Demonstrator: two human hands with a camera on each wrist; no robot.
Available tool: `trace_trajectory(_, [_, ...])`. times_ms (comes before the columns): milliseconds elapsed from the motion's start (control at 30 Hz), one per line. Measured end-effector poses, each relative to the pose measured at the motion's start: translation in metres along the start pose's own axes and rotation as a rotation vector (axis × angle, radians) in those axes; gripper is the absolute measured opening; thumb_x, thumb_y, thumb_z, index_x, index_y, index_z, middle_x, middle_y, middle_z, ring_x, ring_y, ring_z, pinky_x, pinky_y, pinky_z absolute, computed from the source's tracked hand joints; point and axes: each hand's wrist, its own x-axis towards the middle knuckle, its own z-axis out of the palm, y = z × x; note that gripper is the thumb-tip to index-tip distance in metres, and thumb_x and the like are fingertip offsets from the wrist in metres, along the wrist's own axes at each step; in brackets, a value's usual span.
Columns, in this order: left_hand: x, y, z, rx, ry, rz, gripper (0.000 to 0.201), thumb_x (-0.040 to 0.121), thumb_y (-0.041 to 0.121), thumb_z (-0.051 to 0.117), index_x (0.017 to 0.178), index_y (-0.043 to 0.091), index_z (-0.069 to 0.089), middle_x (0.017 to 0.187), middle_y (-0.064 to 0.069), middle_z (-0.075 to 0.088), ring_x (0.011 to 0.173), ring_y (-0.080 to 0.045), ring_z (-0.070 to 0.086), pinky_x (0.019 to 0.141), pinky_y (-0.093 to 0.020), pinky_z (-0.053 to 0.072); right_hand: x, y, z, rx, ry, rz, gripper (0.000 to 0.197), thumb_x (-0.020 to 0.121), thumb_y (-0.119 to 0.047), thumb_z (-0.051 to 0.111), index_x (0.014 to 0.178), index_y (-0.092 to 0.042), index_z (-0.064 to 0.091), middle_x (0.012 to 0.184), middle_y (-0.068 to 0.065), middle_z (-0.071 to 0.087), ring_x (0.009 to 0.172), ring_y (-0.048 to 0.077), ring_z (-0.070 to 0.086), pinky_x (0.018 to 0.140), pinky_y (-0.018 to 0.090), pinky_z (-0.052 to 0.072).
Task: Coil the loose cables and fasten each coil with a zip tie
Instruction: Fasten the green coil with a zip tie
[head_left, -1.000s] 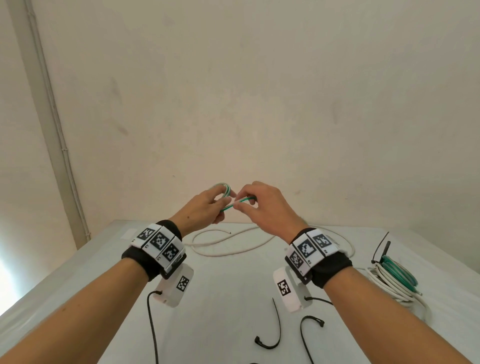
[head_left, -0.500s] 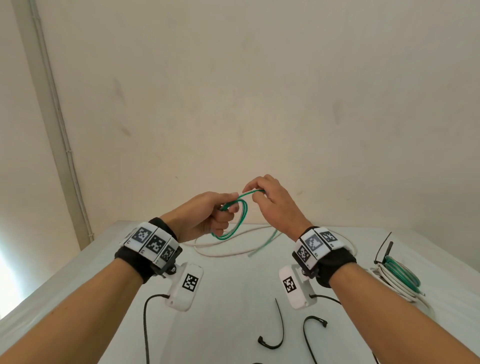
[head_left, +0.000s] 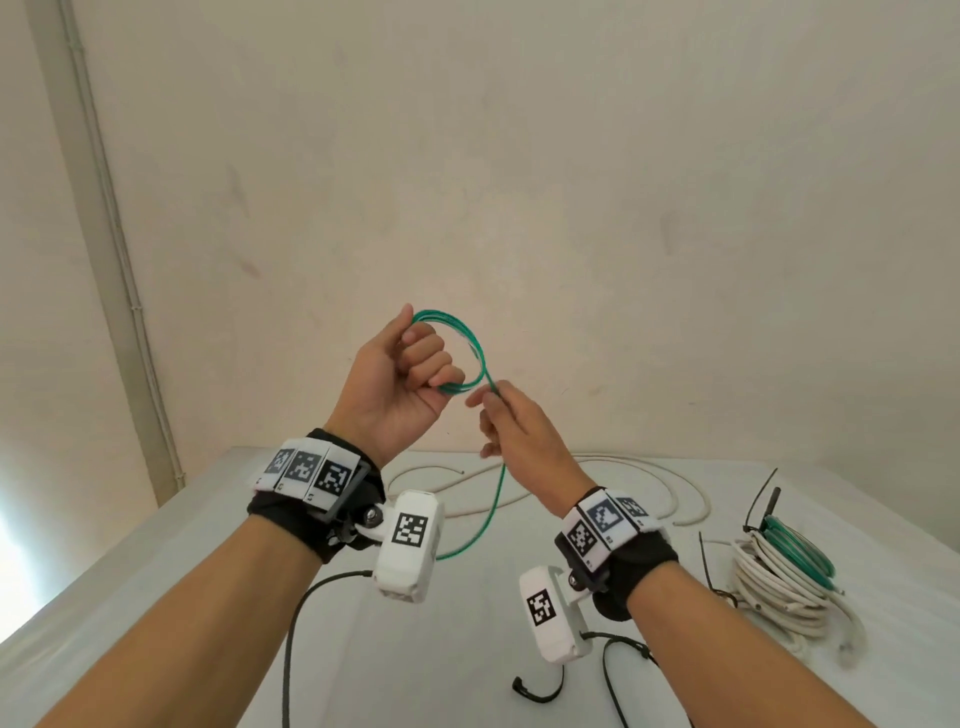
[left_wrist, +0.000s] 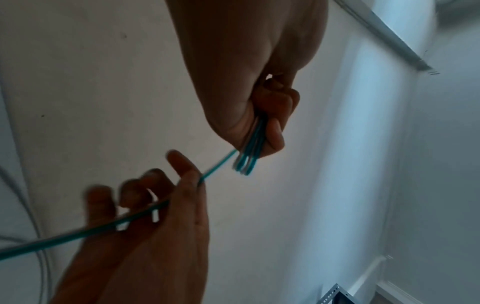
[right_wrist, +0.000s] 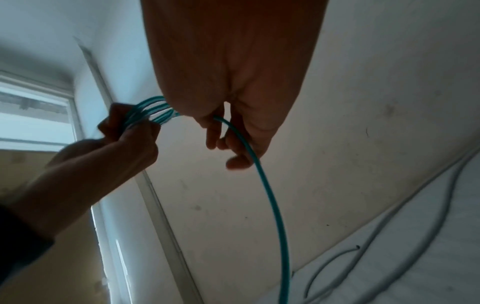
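Beige wall (head_left: 571, 182) behind, with a pale vertical strip (head_left: 104, 208) at the left. Below it, white worktop (head_left: 208, 597) carrying the loose things. On its far part, a loose white cable (head_left: 670, 480) lying in wide curves. At the right edge, a bundle of coiled white cable (head_left: 779, 592) with a coiled green cable (head_left: 795, 545) resting on top, black zip ties standing up beside it. Near the front, two black zip ties (head_left: 540, 704) lying loose and apart.

Above the worktop, both hands raised. Left hand (head_left: 400, 384) closed into a fist around several loops of thin green cable (head_left: 467, 343), the loops sticking out past the curled fingers. Right hand (head_left: 519, 431) just beside and a little lower, fingers loosely bent, the free strand of the same cable running through between thumb and fingers. From there the strand hanging down in a curve to the worktop, its end hidden behind the left wrist camera (head_left: 410, 551).
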Motion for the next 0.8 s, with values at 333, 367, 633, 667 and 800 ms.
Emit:
trace_trajectory(333, [0.008, -0.013, -0.003, 0.653, 0.186, 0.278, 0.026, 0.111, 0.030, 0.039, 0.088, 0.018, 0.043, 0.068, 0.003, 0.037, 0.059, -0.013, 0.034, 0.067, -0.027, 0.034, -0.012, -0.008, 0.023, -0.082, -0.351, 0.318, 0.024, 0.109, -0.028, 0.045, 0.094, -0.013, 0.056, 0.075, 0.001, 0.042, 0.059, 0.015, 0.046, 0.058, 0.030, 0.048])
trace_trajectory(367, [0.008, -0.014, -0.004, 0.798, 0.198, 0.306, 0.025, 0.112, 0.029, 0.038, 0.089, 0.018, 0.041, 0.069, 0.003, 0.038, 0.061, -0.014, 0.036, 0.067, -0.026, 0.034, -0.012, -0.007, 0.022, -0.153, -0.358, 0.302, 0.026, 0.109, -0.029, 0.046, 0.089, -0.014, 0.053, 0.074, 0.002, 0.044, 0.062, 0.018, 0.047, 0.061, 0.032, 0.048])
trace_trajectory(633, [-0.003, -0.015, -0.036, 1.766, 0.062, 0.161, 0.026, 0.112, 0.025, 0.038, 0.087, 0.017, 0.036, 0.076, -0.008, 0.057, 0.069, -0.019, 0.051, 0.072, -0.032, 0.045, -0.013, -0.008, 0.007, -0.295, -0.323, 0.191, 0.029, 0.099, -0.026, 0.064, 0.126, -0.015, 0.063, 0.094, 0.000, 0.064, 0.078, 0.018, 0.062, 0.065, 0.028, 0.050])
trace_trajectory(667, [-0.004, -0.015, -0.041, 1.828, 0.053, 0.124, 0.026, 0.111, 0.026, 0.038, 0.086, 0.018, 0.037, 0.077, -0.007, 0.062, 0.070, -0.021, 0.054, 0.073, -0.035, 0.046, -0.013, -0.009, 0.006, -0.325, -0.319, 0.159, 0.026, 0.099, -0.025, 0.064, 0.123, -0.014, 0.063, 0.094, 0.000, 0.064, 0.077, 0.016, 0.061, 0.065, 0.026, 0.049])
trace_trajectory(800, [-0.009, -0.014, -0.053, 2.012, 0.008, -0.025, 0.026, 0.111, 0.029, 0.038, 0.086, 0.022, 0.037, 0.074, -0.013, 0.057, 0.063, -0.021, 0.047, 0.064, -0.036, 0.042, -0.013, -0.009, -0.002, -0.564, -0.369, 0.052, 0.011, 0.103, -0.030, 0.059, 0.105, -0.019, 0.061, 0.093, 0.002, 0.067, 0.072, 0.015, 0.060, 0.062, 0.026, 0.046])
